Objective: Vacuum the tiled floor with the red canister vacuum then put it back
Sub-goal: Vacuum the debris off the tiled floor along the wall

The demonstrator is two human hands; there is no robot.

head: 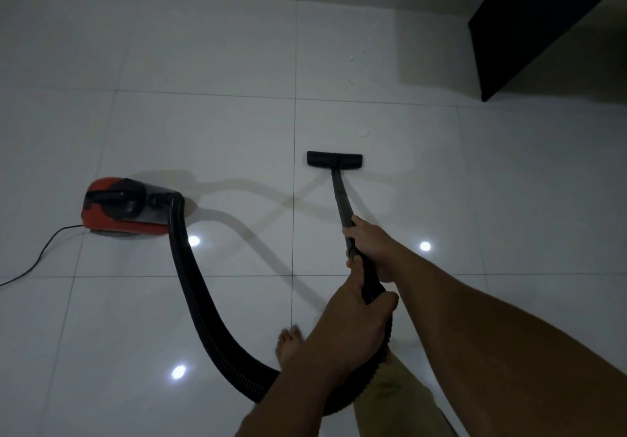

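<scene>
Both hands are gripping the rigid black wand (341, 204), right hand (368, 245) ahead, left hand (359, 318) fingers wrapped at the hose cuff, pushing the black floor head (334, 159) across slick white tiles (203, 131); red canister vacuum (118, 207) sitting left, likely dragging light on its stiff-ish ribbed hose (193, 287).

Glossy white tiled floor (217, 138), dark grout lines crossing, 3 bright light spots glinting in the near half. On the left sits the red canister vacuum (117, 211), its black power cord (37, 260) trailing off to the left edge. The black floor head (334, 159) lies flat mid-floor. A bare foot (288, 343) stands near. Dark furniture (543, 26) far right.
</scene>
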